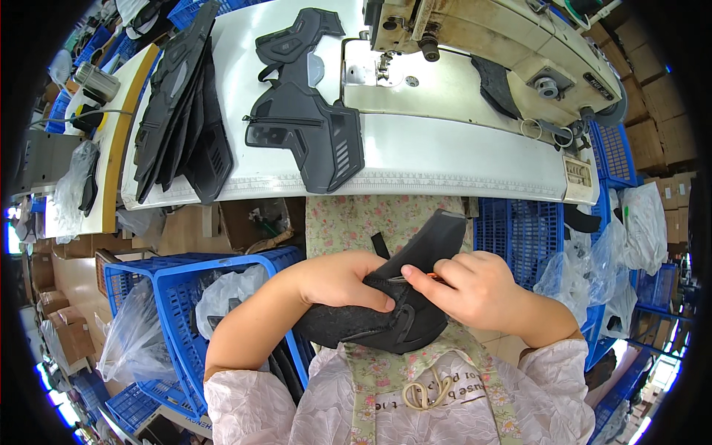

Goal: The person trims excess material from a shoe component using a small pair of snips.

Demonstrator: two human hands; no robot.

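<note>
Over my lap, in front of the table, I hold a black padded sewn piece (356, 324) with a curved flap (436, 239) standing up from it. My left hand (348, 280) grips the piece from the left, its thumb pressed on top near a seam. At that seam my right hand (472, 288) is closed round a small orange-handled tool (442, 280), mostly hidden by the fingers; a thin metal part shows by the fingertips. On the white table ahead lies a dark grey moulded panel (304, 133) with a zip and slots.
A stack of similar dark panels (185, 104) lies at the table's left. The sewing machine (512, 44) stands at the right, a black piece (495, 87) on its bed. Blue crates (159, 319) with plastic bags flank me, and more crates (519, 237) stand to the right.
</note>
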